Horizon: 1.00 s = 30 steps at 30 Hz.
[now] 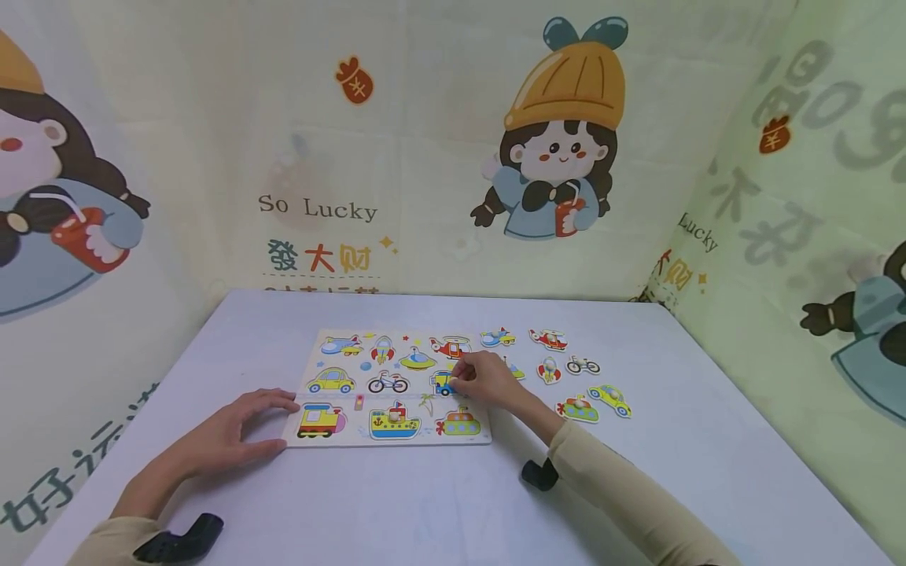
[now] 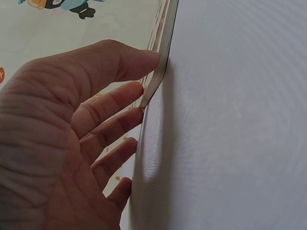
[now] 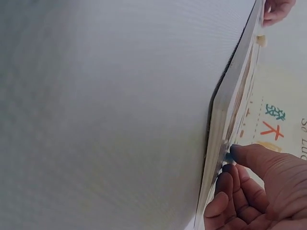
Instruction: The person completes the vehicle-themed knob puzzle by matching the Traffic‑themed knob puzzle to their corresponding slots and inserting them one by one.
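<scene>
A puzzle board [image 1: 425,439] printed with colourful vehicles lies flat on the table. Over its right side, my right hand [image 1: 487,380] pinches a blue and yellow vehicle puzzle piece [image 1: 442,383] at the middle row. In the right wrist view, thumb and fingertips meet close above the board's surface, and the fingers hide most of the piece. My left hand [image 1: 225,432] rests at the board's left edge, thumb near the front corner and fingers extended. From the left wrist, the thumb [image 2: 129,62] touches the board's edge. A ship [image 1: 394,422] sits in the front row.
Several loose pieces lie right of the board: a plane [image 1: 498,337], a helicopter [image 1: 548,339], a rocket [image 1: 548,370], a bicycle [image 1: 583,365], a submarine [image 1: 577,409] and a yellow car [image 1: 610,400]. My right hand partly covers a flying saucer [image 1: 514,369]. Printed cloth [image 1: 439,157] surrounds the table.
</scene>
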Each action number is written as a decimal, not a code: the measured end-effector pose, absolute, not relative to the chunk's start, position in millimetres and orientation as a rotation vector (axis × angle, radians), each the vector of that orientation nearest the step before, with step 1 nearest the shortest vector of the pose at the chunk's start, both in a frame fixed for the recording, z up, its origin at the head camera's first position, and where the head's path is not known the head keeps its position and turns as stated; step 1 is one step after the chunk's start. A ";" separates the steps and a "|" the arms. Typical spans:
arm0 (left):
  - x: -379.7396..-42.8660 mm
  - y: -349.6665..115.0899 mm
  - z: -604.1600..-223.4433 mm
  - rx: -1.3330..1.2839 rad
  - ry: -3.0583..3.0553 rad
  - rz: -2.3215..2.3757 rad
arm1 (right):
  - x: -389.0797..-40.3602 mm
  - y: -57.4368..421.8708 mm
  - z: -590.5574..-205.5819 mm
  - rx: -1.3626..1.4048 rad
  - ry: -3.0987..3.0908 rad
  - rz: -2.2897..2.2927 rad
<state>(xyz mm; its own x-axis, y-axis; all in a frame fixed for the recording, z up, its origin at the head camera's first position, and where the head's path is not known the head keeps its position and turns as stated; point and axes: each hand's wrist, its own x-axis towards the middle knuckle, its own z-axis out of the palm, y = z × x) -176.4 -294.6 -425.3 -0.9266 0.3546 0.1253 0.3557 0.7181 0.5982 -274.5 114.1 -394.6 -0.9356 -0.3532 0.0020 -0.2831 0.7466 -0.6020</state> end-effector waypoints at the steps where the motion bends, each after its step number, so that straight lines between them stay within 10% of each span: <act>1: -176.3 -294.6 -425.7 -0.593 -2.912 -1.014 | -274.3 114.1 -394.6 -0.523 2.832 -0.948; 30: -175.4 -294.2 -423.6 -0.573 -2.919 -1.004 | -271.0 172.3 -385.7 -0.149 2.781 -1.371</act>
<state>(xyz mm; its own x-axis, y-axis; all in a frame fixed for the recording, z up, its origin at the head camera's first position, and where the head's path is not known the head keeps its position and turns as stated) -175.4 -294.2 -423.6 -0.9333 0.3389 0.1187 0.3402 0.7286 0.5945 -271.0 172.3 -385.7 -0.9947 -0.1028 0.0088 -0.0695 0.6055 -0.7928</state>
